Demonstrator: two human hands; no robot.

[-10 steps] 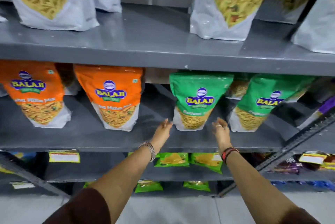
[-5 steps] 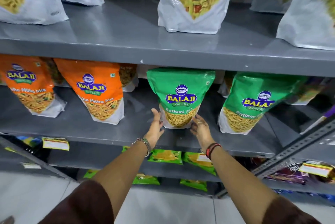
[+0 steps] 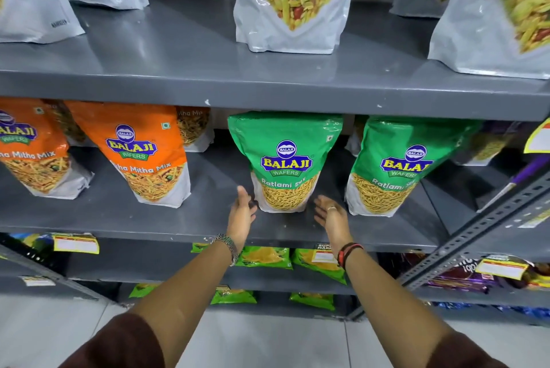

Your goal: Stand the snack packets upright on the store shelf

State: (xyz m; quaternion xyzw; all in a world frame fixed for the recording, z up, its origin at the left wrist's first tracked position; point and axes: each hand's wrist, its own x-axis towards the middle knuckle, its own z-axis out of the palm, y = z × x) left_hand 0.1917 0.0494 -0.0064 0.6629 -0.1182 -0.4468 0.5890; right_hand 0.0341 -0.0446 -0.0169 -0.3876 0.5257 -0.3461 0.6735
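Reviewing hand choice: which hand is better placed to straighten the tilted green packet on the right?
Right. The right hand is open beside that tilted packet; the left hand sits beyond the middle packet.

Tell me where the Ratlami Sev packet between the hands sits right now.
Ratlami Sev packet stands upright mid-frame on the middle shelf, between left hand and right hand, neither gripping it.

Grey metal shelving [image 3: 268, 91] with a slotted upright [image 3: 482, 227], over pale tiled floor [image 3: 268, 338].
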